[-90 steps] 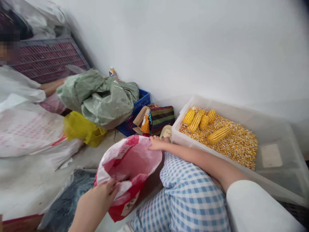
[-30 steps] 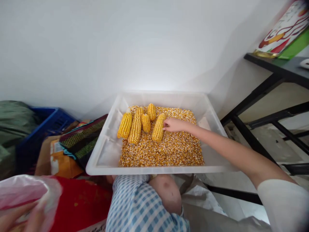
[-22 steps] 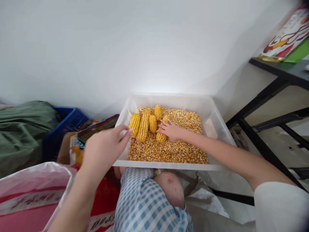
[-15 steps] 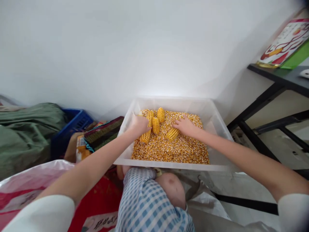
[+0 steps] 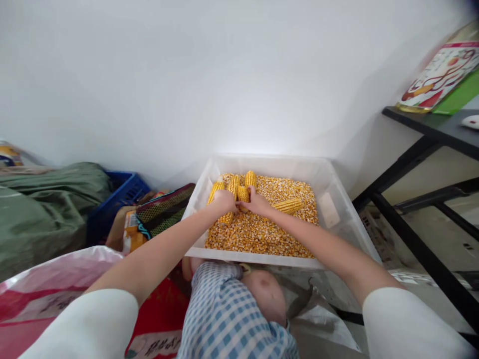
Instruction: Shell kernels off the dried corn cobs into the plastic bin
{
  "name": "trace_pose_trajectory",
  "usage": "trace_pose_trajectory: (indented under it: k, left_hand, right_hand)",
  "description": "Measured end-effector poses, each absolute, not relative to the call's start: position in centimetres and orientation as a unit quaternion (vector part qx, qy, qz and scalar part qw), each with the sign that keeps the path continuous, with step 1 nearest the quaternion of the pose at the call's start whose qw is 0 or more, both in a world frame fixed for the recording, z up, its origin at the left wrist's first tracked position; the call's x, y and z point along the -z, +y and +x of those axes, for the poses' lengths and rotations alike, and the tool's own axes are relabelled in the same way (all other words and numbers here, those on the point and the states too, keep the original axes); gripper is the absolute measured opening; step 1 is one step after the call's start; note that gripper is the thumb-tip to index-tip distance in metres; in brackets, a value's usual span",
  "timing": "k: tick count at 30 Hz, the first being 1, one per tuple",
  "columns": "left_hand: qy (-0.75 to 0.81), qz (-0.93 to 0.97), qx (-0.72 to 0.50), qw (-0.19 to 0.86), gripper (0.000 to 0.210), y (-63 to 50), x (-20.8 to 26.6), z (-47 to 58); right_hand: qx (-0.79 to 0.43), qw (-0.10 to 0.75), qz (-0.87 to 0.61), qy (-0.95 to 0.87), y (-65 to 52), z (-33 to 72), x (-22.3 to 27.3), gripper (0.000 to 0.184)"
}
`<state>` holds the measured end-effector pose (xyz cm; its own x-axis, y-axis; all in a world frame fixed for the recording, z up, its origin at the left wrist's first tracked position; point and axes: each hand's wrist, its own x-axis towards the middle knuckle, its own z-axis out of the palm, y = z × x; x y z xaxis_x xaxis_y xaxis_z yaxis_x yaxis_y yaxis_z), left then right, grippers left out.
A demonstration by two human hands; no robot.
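A white plastic bin [image 5: 329, 209] holds loose yellow corn kernels [image 5: 254, 239] with several corn cobs on top. My left hand [image 5: 224, 201] is closed among the cobs on the bin's left side, its fingertips partly hidden; it seems to grip one lying under it [image 5: 226, 218]. Another cob [image 5: 216, 189] lies just behind that hand. With thumb and fingers around it, a short cob [image 5: 243, 193] is in my right hand [image 5: 257, 203], close beside the left. Two cobs lie farther back, one [image 5: 250, 178] near the rear. A separate cob [image 5: 288, 205] rests right of my right hand.
The bin stands against a white wall [image 5: 239, 85]. At right is a black-framed table [image 5: 411, 119] with a labelled oil bottle [image 5: 437, 75]. On the left are a blue crate [image 5: 119, 194], a green cloth [image 5: 45, 204] and a red-and-white bag [image 5: 56, 289]. My checked-cloth lap [image 5: 228, 314] is below.
My right hand has moved left from the right-hand cob to the short cob near my left hand. The right-hand cob now lies farther right, turned sideways. The view has shifted slightly.
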<state>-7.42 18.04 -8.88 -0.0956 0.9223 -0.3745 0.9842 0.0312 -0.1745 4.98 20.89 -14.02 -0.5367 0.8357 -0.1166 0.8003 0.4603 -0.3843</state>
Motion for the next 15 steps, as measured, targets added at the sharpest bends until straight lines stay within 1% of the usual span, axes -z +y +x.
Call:
trace_pose_trajectory:
  k: [3,6,7,9,10,13,14,15]
  left_hand:
    - [0.722,0.647,0.241,0.052,0.048,18.1,8.9,-7.0]
    - [0.734,0.630,0.251,0.045,0.047,18.2,9.0,-6.4]
    - [0.736,0.628,0.248,0.046,0.048,18.2,9.0,-6.3]
    - [0.736,0.631,0.242,0.048,0.051,18.4,8.9,-6.3]
    - [0.735,0.633,0.240,0.048,0.052,18.6,8.9,-6.4]
    - [0.736,0.631,0.239,0.049,0.052,18.9,8.7,-6.6]
    - [0.737,0.631,0.236,0.052,0.052,19.0,8.7,-6.6]
    - [0.738,0.632,0.231,0.057,0.053,19.0,8.6,-6.6]
  right_hand:
    - [-0.267,0.073,-0.479,-0.833,21.6,5.7,14.0,0.075]
    - [-0.282,0.057,-0.461,-0.840,23.3,7.4,12.3,0.081]
    - [-0.290,0.049,-0.449,-0.844,24.1,8.3,11.6,0.081]
    - [-0.300,0.024,-0.432,-0.850,25.8,10.7,10.0,0.068]
    - [-0.292,0.011,-0.433,-0.852,26.7,12.1,9.3,0.065]
    - [-0.166,-0.080,-0.512,-0.839,28.9,15.8,8.1,0.065]
    - [-0.121,-0.095,-0.543,-0.826,29.3,16.5,8.0,0.061]
    - [-0.087,-0.092,-0.562,-0.817,29.4,16.8,8.1,0.057]
